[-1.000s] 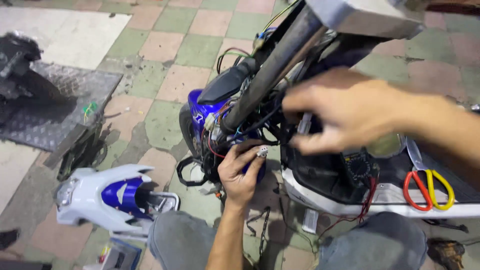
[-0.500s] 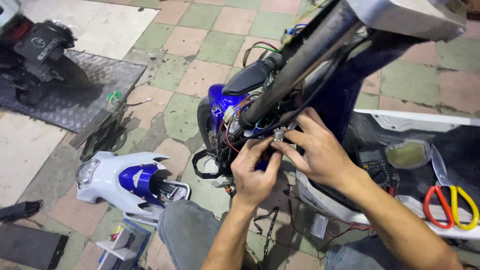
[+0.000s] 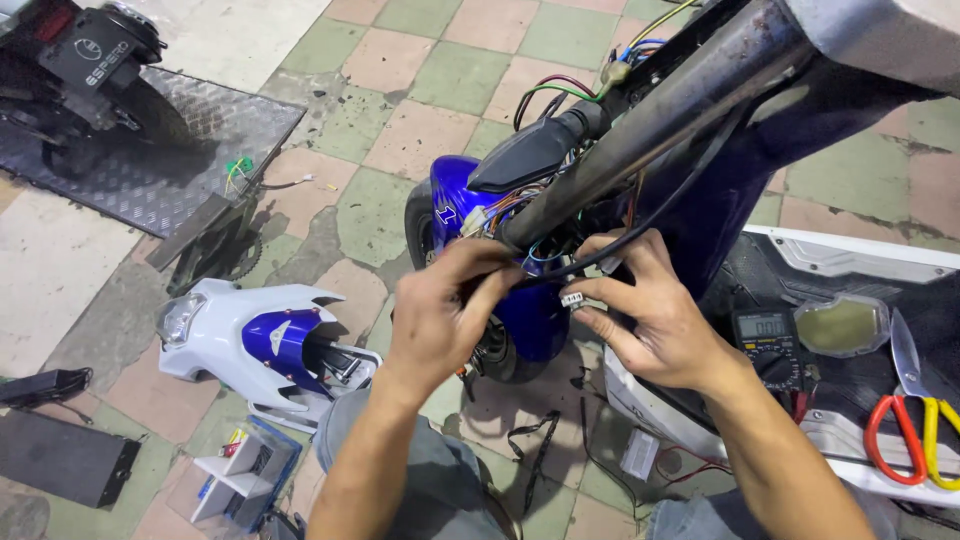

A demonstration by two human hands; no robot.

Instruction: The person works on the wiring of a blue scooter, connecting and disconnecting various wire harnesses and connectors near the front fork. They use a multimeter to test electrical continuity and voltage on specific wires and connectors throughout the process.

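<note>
The right hand [image 3: 655, 320] pinches a small white connector [image 3: 572, 298] between thumb and fingertips, and a black cable [image 3: 640, 240] runs across its fingers. Just left of that pinch, the left hand [image 3: 445, 310] is closed around the same wire bundle [image 3: 520, 250]. Both press close under the steering column [image 3: 660, 120], with little free space. Right of the grip lie a multimeter [image 3: 765, 345] and scissors [image 3: 915, 435]; far left, a detached fairing [image 3: 260, 340] on open tiled floor [image 3: 400, 90].
</note>
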